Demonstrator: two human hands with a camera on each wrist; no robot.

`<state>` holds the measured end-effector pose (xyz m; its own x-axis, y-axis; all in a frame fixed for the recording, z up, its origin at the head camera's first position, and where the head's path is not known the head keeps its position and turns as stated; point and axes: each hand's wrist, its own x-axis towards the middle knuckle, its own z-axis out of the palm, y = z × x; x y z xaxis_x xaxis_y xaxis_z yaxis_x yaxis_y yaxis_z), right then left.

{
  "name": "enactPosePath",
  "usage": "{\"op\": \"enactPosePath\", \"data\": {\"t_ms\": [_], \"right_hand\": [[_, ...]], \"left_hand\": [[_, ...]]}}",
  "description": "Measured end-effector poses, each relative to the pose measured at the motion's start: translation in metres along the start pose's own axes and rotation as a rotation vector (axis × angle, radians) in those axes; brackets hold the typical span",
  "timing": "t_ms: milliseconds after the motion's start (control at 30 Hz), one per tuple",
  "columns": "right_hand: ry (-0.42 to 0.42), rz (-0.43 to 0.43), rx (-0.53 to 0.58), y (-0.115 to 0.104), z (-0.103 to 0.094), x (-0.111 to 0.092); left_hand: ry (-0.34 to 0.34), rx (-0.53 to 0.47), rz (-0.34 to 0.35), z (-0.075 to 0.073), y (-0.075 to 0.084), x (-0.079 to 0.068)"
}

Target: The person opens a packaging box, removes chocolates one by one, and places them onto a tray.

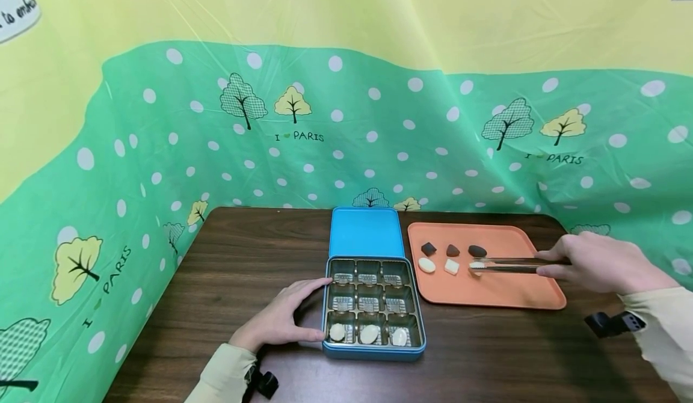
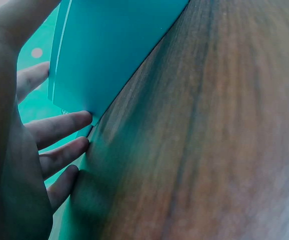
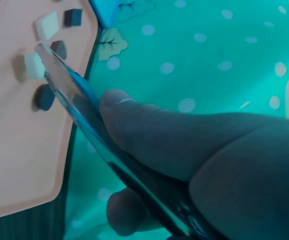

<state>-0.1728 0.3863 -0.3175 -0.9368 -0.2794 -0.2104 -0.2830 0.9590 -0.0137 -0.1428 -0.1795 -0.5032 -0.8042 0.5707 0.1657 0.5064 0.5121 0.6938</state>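
Observation:
My right hand grips metal tongs, pinched between thumb and fingers. Their tips reach over an orange tray to a white piece, partly hidden by them; in the right wrist view the tips overlap this white piece. Other white pieces and three dark pieces lie on the tray. My left hand rests along the left side of a blue tin, thumb and fingers spread against it. White pieces sit in the tin's three front compartments.
The tin's blue lid lies open behind it, close to the tray's left edge. All stands on a dark wooden table. A green and yellow printed cloth hangs behind and at the left.

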Motion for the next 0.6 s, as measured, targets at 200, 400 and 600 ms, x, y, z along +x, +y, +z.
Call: {"op": "enactPosePath", "data": {"t_ms": [200, 400, 600], "right_hand": [[-0.014, 0.016, 0.012, 0.0077, 0.0062, 0.0039], [-0.036, 0.033, 0.009, 0.011, 0.0076, 0.0063], [-0.049, 0.042, 0.009, 0.0103, 0.007, 0.0061]], "left_hand": [[0.001, 0.001, -0.003, 0.0, 0.0006, -0.0009], [0.001, -0.005, -0.008, 0.0002, -0.0001, -0.001], [-0.001, 0.003, -0.006, -0.0005, -0.0009, -0.0007]]}}
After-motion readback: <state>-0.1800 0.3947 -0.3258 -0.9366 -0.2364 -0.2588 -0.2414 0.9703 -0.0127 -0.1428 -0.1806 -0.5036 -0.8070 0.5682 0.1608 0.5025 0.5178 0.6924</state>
